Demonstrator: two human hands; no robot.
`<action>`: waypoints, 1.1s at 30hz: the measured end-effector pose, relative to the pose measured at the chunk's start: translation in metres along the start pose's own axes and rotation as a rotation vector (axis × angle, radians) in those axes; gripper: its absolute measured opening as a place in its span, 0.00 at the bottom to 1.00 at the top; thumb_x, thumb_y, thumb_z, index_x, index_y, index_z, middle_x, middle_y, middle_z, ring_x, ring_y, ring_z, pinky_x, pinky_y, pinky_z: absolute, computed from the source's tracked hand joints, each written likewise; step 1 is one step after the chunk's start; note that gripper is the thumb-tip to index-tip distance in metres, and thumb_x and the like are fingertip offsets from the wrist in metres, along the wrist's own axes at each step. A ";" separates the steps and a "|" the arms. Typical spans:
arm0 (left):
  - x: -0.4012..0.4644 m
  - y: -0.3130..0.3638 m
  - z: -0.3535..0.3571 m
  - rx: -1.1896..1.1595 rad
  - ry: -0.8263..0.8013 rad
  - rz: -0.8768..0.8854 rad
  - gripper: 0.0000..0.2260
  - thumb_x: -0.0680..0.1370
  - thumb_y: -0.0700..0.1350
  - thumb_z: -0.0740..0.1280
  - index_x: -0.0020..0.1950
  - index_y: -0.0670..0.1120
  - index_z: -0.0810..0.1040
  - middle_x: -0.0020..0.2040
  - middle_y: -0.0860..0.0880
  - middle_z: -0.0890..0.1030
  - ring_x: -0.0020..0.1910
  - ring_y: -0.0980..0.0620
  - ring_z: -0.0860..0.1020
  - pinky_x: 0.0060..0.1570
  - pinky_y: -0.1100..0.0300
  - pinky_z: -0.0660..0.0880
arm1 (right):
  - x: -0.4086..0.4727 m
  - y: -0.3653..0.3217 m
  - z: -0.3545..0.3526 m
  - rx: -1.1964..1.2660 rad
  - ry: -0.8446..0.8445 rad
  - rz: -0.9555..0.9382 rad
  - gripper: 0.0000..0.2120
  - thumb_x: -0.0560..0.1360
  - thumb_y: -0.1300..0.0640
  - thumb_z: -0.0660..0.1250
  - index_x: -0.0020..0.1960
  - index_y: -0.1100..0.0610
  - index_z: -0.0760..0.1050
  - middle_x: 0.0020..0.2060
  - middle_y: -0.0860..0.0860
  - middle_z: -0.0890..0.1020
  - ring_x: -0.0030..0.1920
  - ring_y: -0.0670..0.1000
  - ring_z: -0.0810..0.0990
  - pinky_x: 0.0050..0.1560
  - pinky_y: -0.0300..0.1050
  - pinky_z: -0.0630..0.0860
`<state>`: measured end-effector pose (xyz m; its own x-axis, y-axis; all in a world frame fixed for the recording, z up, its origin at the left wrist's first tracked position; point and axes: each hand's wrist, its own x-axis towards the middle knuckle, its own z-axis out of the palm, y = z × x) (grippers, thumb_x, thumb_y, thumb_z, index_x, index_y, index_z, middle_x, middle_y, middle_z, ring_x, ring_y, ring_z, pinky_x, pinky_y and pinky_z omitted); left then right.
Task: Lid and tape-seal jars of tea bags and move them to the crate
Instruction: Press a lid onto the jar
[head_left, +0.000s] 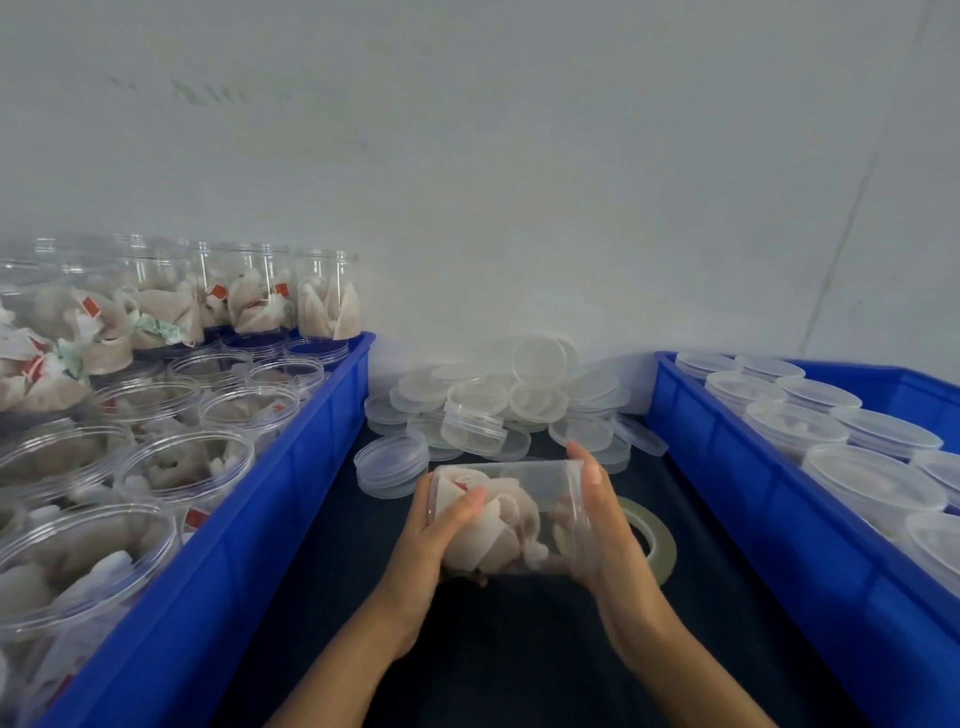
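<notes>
A single wide-angle camera sits on the person's head and looks forward and down, close over the work. The left hand and right hand sit low in the centre of the view, forearms entering from the bottom edge. To the left of the hands runs a blue plastic crate of open clear jars; to their right, a second blue plastic crate of lidded jars. Beyond the hands a plain pale wall fills the upper half. Straight edges bow toward the margins.
</notes>
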<state>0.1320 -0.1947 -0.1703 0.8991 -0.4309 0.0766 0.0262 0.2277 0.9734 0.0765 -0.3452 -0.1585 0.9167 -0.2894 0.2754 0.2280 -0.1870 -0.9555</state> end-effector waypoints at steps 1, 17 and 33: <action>0.000 0.000 0.000 -0.043 0.007 -0.032 0.27 0.68 0.61 0.69 0.61 0.46 0.75 0.50 0.43 0.83 0.40 0.49 0.82 0.31 0.57 0.76 | 0.001 -0.001 -0.003 -0.071 -0.006 -0.074 0.18 0.84 0.47 0.52 0.72 0.35 0.59 0.75 0.46 0.61 0.74 0.51 0.63 0.73 0.49 0.63; -0.010 0.000 0.011 -0.183 -0.136 0.001 0.23 0.74 0.68 0.63 0.50 0.51 0.84 0.41 0.42 0.81 0.35 0.51 0.78 0.32 0.61 0.74 | -0.008 -0.008 -0.009 -0.197 0.010 -0.547 0.24 0.79 0.48 0.55 0.75 0.49 0.63 0.71 0.41 0.69 0.73 0.46 0.65 0.68 0.34 0.63; -0.003 -0.007 0.014 -0.136 0.001 0.056 0.27 0.74 0.66 0.62 0.55 0.44 0.82 0.44 0.40 0.85 0.37 0.50 0.82 0.31 0.63 0.75 | -0.005 -0.004 -0.007 -0.089 0.037 -0.212 0.31 0.70 0.35 0.62 0.71 0.42 0.65 0.66 0.40 0.71 0.68 0.43 0.70 0.69 0.51 0.71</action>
<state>0.1224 -0.2073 -0.1739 0.9011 -0.4139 0.1295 0.0354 0.3679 0.9292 0.0684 -0.3498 -0.1549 0.8382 -0.2687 0.4745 0.3832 -0.3290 -0.8631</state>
